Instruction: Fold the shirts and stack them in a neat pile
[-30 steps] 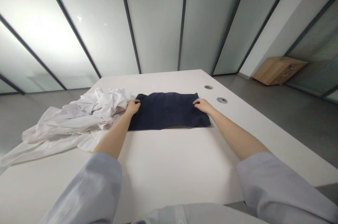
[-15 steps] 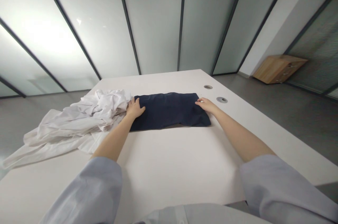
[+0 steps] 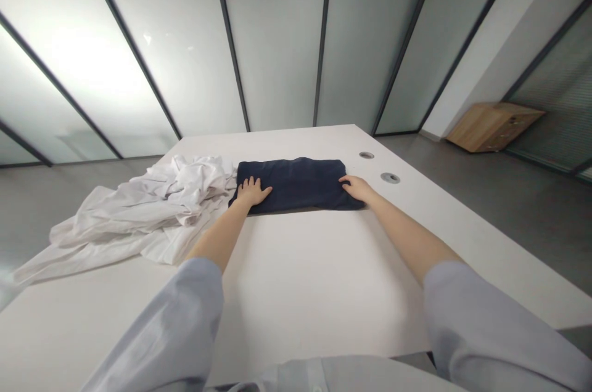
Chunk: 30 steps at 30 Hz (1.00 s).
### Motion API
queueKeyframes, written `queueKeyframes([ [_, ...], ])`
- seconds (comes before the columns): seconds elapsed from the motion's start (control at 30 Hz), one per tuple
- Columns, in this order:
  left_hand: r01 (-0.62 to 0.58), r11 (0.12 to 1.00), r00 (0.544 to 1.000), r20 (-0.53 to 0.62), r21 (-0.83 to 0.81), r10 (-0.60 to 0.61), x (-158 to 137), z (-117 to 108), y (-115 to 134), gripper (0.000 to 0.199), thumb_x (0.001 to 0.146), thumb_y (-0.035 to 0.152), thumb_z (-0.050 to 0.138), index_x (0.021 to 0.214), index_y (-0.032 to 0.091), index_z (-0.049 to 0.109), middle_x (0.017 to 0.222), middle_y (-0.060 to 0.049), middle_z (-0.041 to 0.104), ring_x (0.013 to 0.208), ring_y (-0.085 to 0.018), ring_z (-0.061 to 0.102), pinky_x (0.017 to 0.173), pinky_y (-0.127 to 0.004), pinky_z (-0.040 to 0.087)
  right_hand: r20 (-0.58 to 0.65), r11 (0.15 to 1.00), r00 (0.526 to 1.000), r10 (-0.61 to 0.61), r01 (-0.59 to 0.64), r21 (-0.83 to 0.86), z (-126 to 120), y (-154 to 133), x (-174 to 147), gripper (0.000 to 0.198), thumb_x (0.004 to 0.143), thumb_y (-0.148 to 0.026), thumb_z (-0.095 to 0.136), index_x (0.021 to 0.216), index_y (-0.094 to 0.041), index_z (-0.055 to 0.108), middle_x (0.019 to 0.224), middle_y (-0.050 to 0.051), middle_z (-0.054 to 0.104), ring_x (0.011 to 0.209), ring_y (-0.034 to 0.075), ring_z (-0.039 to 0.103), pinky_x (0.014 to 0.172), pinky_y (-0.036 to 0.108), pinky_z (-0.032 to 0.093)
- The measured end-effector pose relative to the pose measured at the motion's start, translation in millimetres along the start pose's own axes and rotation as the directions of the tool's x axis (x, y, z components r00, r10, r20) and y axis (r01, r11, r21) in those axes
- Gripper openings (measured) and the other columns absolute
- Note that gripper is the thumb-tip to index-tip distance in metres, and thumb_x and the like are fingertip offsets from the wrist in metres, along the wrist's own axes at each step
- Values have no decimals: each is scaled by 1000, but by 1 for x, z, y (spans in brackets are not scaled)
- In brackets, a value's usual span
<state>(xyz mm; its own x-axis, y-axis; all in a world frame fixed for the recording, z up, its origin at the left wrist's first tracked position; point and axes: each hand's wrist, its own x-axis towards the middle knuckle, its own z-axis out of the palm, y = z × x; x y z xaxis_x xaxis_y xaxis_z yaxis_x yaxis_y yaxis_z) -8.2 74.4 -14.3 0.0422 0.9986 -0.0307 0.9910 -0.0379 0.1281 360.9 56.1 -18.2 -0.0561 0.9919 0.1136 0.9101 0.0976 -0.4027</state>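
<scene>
A dark navy folded piece of cloth (image 3: 300, 185) lies flat on the white table, a wide rectangle with its long side running left to right; what garment it is, if any, I cannot tell. My left hand (image 3: 252, 192) rests on its left part, fingers spread and palm down. At the right end, my right hand (image 3: 358, 187) has its thumb and fingers closed on the cloth's edge. A crumpled heap of white cloth (image 3: 171, 195) sits just left of the navy piece, its upper right side close to the navy edge.
The white table (image 3: 324, 275) reaches from my body toward a frosted glass partition (image 3: 277, 40). Two round cable grommets (image 3: 390, 177) are set into the tabletop on the right. Beyond, a wooden drawer cabinet (image 3: 493, 126) stands on the grey floor.
The navy cloth's near edge has moved away from me, so the piece looks narrower front to back. My left hand has shifted right, farther onto the cloth. My right hand stays at its right end.
</scene>
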Motion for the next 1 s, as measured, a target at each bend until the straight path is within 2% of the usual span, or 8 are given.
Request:
queueKeyframes([
  [0.23, -199, 977, 967, -147, 80, 209, -13, -9, 3, 58, 89, 52, 43, 133, 15, 53, 143, -18, 47, 133, -34, 40, 108, -43, 31, -36, 983, 997, 67, -60, 173, -3, -1, 2, 31, 86, -22, 54, 111, -18, 71, 119, 8, 68, 111, 21, 62, 101, 35, 44],
  [0.37, -165, 984, 982, -87, 69, 170, -34, -8, 8, 62, 89, 58, 40, 130, 14, 56, 139, -19, 50, 128, -35, 45, 104, -44, 35, 14, 971, 1000, -14, 11, 239, -9, 2, -15, 29, 85, -25, 56, 108, -21, 72, 116, 5, 70, 109, 22, 63, 101, 35, 43],
  [0.5, -132, 988, 987, -83, 80, 139, -44, -1, 9, 68, 91, 61, 35, 139, 15, 48, 147, -17, 43, 135, -33, 39, 109, -44, 30, 100, 963, 989, -108, 79, 258, -11, 5, -40, 32, 82, -27, 58, 111, -22, 71, 119, 5, 69, 111, 24, 62, 102, 37, 43],
  [0.67, -124, 986, 989, -62, 110, 131, -43, 5, 1, 69, 93, 62, 30, 146, 18, 40, 155, -12, 33, 141, -31, 31, 113, -44, 25, 185, 955, 974, -127, 69, 290, -22, 11, -56, 39, 80, -27, 57, 117, -20, 69, 120, 7, 68, 107, 23, 62, 95, 34, 46],
  [0.77, -131, 984, 989, -47, 116, 138, -42, 7, -4, 71, 93, 64, 26, 149, 21, 36, 157, -11, 29, 142, -32, 28, 114, -45, 24, 320, 968, 938, -130, 50, 247, -35, 14, -56, 36, 76, -30, 60, 107, -18, 72, 105, 7, 72, 93, 23, 65, 83, 30, 49],
  [0.87, -143, 981, 988, -43, 127, 150, -44, 8, -5, 73, 92, 66, 25, 149, 21, 35, 157, -10, 28, 143, -32, 27, 114, -45, 24, 416, 989, 904, -96, 39, 144, -44, 17, -56, 25, 76, -36, 60, 85, -17, 75, 82, 6, 73, 75, 21, 64, 70, 29, 47],
  [0.93, -149, 980, 987, -40, 133, 155, -45, 8, -4, 77, 91, 69, 25, 150, 20, 34, 157, -11, 27, 143, -33, 26, 114, -46, 23, 373, 999, 927, -34, 27, 24, -48, 19, -56, 29, 80, -40, 56, 72, -17, 72, 71, 7, 70, 67, 21, 63, 65, 29, 45],
  [1.0, -151, 979, 987, -39, 136, 157, -46, 8, -3, 81, 89, 72, 25, 150, 19, 33, 157, -12, 27, 143, -33, 25, 115, -46, 22, 219, 996, 976, -7, 27, -89, -49, 19, -56, 31, 83, -38, 52, 70, -17, 71, 73, 8, 70, 69, 21, 63, 65, 29, 44],
])
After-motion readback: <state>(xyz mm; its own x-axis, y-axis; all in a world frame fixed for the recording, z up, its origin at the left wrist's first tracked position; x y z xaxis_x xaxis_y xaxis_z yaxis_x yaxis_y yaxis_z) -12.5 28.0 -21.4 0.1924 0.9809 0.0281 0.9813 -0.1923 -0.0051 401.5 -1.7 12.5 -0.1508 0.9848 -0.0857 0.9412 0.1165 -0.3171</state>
